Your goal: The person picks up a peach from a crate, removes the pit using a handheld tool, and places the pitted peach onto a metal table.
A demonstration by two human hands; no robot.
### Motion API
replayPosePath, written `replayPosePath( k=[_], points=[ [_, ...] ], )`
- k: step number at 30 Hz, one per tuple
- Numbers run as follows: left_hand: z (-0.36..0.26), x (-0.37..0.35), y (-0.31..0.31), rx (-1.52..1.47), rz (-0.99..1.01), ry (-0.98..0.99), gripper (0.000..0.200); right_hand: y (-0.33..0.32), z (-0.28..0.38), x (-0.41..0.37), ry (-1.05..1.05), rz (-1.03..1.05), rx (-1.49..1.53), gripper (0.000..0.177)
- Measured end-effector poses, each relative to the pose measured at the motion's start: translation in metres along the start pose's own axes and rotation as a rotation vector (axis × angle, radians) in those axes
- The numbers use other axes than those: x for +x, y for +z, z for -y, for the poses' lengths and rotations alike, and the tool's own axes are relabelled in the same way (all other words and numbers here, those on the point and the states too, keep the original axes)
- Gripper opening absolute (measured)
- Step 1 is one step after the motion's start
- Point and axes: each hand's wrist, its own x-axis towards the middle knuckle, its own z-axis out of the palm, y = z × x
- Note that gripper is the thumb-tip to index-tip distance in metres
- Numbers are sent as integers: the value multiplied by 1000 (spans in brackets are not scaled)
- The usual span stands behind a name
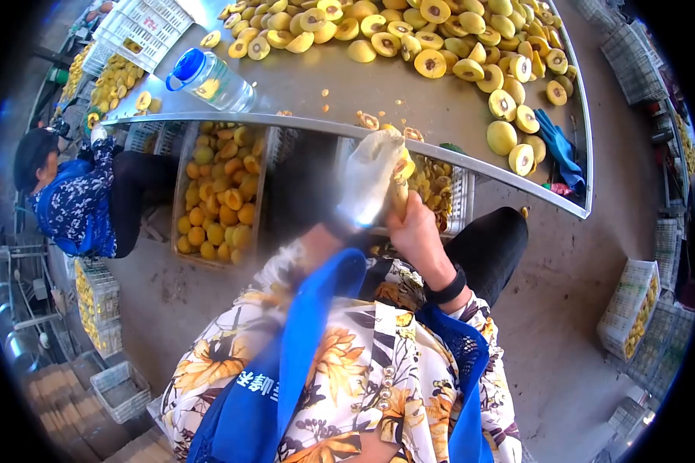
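Note:
My left hand, in a white glove and partly blurred, is closed on a yellow peach half at the table's front edge. My right hand, bare with a black band at the wrist, grips a tool by its light wooden handle. The tool's upper end meets the peach half, and its working tip is hidden. Under both hands stands a white crate holding yellow-brown fruit pieces. Brown pit scraps lie on the metal table just beyond the glove.
Many halved peaches are heaped at the table's back. A blue-lidded water bottle lies at the left, a blue glove at the right. Below the table is a crate of orange peaches. A co-worker sits at the left.

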Motion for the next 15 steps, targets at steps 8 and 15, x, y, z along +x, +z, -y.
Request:
replayPosePath(
  k=[8, 15],
  points=[
    [16, 17, -17, -328, 112, -412, 27, 22, -29, 7, 3, 98, 162, 17],
    [28, 20, -14, -241, 113, -266, 25, 4, -6, 2, 162, 263, 417, 10]
  ],
)
